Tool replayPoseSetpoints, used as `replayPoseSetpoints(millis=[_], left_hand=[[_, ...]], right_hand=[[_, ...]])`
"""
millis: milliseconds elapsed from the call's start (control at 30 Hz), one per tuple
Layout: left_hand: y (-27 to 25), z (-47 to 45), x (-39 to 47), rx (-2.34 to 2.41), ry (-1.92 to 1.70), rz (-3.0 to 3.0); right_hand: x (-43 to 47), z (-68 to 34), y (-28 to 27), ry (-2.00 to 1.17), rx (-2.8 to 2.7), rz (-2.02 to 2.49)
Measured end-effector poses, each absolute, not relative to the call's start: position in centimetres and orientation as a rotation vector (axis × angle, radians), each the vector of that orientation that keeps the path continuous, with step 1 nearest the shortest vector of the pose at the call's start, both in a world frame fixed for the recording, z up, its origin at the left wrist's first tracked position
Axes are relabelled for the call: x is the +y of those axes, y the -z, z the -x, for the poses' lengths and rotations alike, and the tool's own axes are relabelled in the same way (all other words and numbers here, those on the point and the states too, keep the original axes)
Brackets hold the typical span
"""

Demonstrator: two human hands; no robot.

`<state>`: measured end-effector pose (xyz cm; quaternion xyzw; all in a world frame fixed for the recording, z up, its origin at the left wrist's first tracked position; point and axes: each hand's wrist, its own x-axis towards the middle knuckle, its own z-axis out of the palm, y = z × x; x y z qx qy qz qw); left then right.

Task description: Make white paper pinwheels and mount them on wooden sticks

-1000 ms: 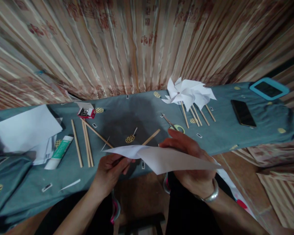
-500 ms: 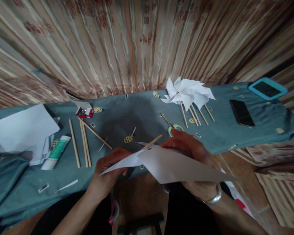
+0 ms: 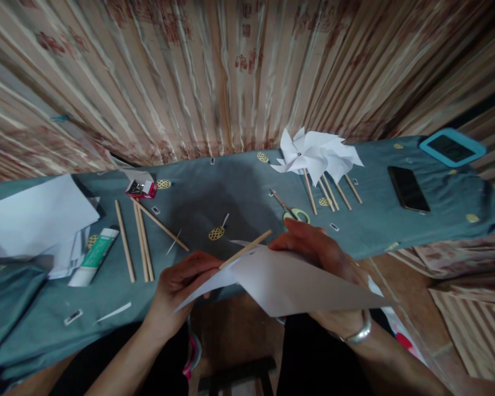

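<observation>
Held paper (image 3: pixel 301 281) is white; held stick (image 3: pixel 247 248), pale tan. Surface (image 3: pixel 239 181) reads grey-green, printed with yellow, dark-spotted ovals (image 3: pixel 215 235). Pinwheels (image 3: pixel 328 153): white. Glue tube (image 3: pixel 94 257): green and white. Small box (image 3: pixel 149 191): red. Scissors handles (image 3: pixel 300 212): pale green. Phone (image 3: pixel 409 188): black. Curtain (image 3: pixel 214 82): beige, reddish print.

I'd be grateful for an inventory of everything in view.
folded paper: one, white, centre front
held stick: one, tan, against the paper
pinwheels: overlapping, count unclear, white, back right
scissors: one pair, green handles, centre right
phone: one, black, right
framed device: one, light blue, far right
open box: one, red, back left
loose sticks: four, tan, left
tube: one, green and white, left
paper sheets: several, white, far left
scraps: at least three, white, left and centre
tablecloth: one, teal, across the middle
curtain: count unclear, beige and reddish, background
stool: one, black, bottom centre
bracelet: one, silver, right wrist
legs: two, black trousers, bottom
left hand: one, bare, at stick and paper
right hand: one, bare, partly behind paper
</observation>
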<state>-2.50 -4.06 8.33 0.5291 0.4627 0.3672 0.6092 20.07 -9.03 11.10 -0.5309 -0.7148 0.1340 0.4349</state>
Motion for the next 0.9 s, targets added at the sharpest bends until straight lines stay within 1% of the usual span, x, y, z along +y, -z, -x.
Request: replayPoseSetpoints(millis=[233,433,600,900], left_hand=[[-8.3,2.4,-4.1,1.038,-0.859,-1.221],[-7.9,2.6,-4.1,1.016,-0.88,-1.263],[-7.7,2.8,-4.2,1.002,-0.861,-1.324],[-6.6,3.2,-4.2,1.002,-0.853,-1.359]], right_hand=[[-8.8,-19.4,-11.3,-0.288,-1.733,1.246],[-8.7,-19.4,-10.9,-0.361,-1.679,1.241],[-8.4,-19.4,-11.1,-0.323,-1.675,1.197],[-8.4,-19.4,-10.8,-0.352,-1.637,1.168]])
